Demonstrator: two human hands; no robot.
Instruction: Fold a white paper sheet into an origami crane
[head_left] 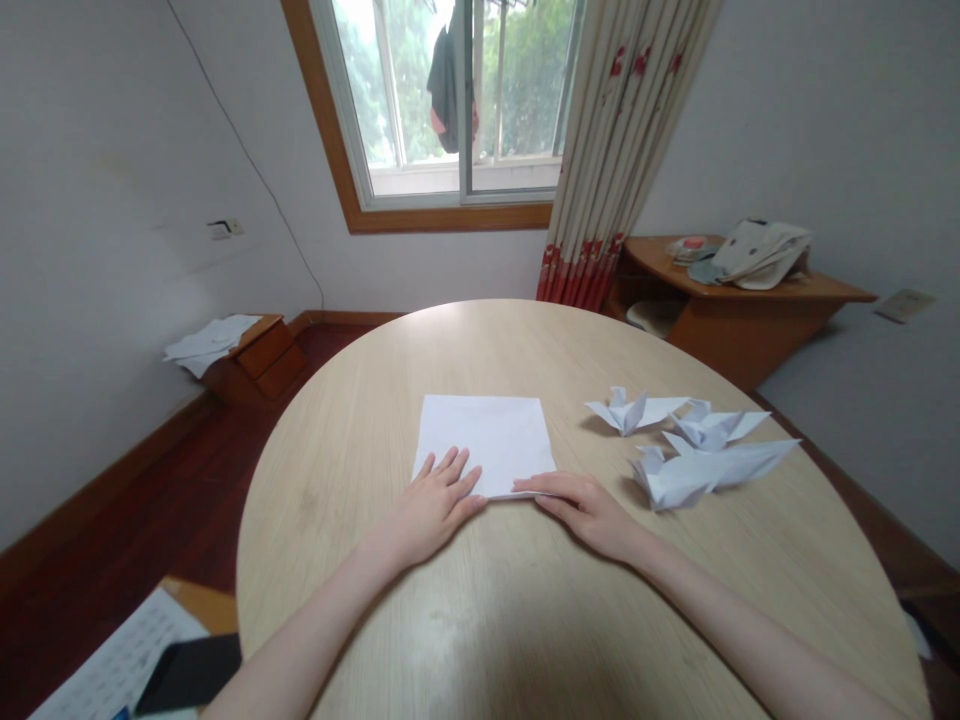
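A white sheet of paper (pixel 486 437) lies flat in the middle of a round light-wood table (pixel 360 420). My left hand (pixel 431 505) rests flat on the sheet's near left corner, fingers stretched out and slightly apart. My right hand (pixel 585 508) lies at the sheet's near right corner, its fingers extended together and pressing along the near edge. Neither hand lifts the paper. To the right of the sheet sit three folded white paper birds (pixel 694 450), apart from both hands.
A dark phone (pixel 191 672) and printed papers (pixel 112 665) lie at the lower left, off the table. A low wooden drawer unit (pixel 262 355) with paper on it stands by the left wall. A wooden desk (pixel 739 295) with bags stands at the right, beside a curtain (pixel 615 150) and window.
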